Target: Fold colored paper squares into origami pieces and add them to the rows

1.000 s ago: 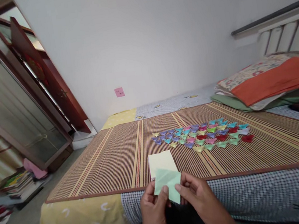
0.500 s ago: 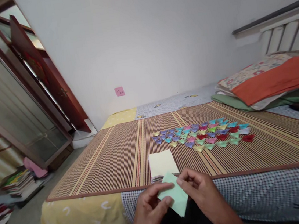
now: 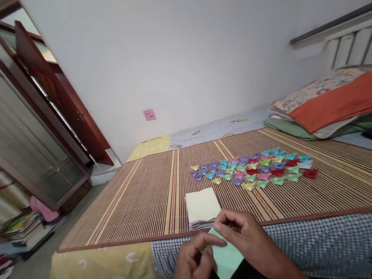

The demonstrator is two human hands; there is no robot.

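Note:
A light green square of folded paper [image 3: 228,260] is held between my two hands in front of the bed's edge. My left hand [image 3: 198,260] pinches its left side, thumb and index finger on the paper. At its upper corner, my right hand [image 3: 242,233] grips it between thumb and fingertips. Just beyond the hands lies a stack of paper sheets [image 3: 202,205], with a pale yellow one on top and coloured edges below. Farther right, rows of small folded paper pieces [image 3: 253,171] in many colours cover part of the mat.
A striped bamboo mat [image 3: 138,197] covers the bed. Pillows and folded bedding [image 3: 339,99] are piled at the right, by the headboard [image 3: 362,43]. A pink note [image 3: 149,114] is on the wall. On the floor at left stands a pile of books [image 3: 23,224].
The green paper has turned and shifted slightly down and right, nearer to me. My right hand has moved a little left, over its upper corner.

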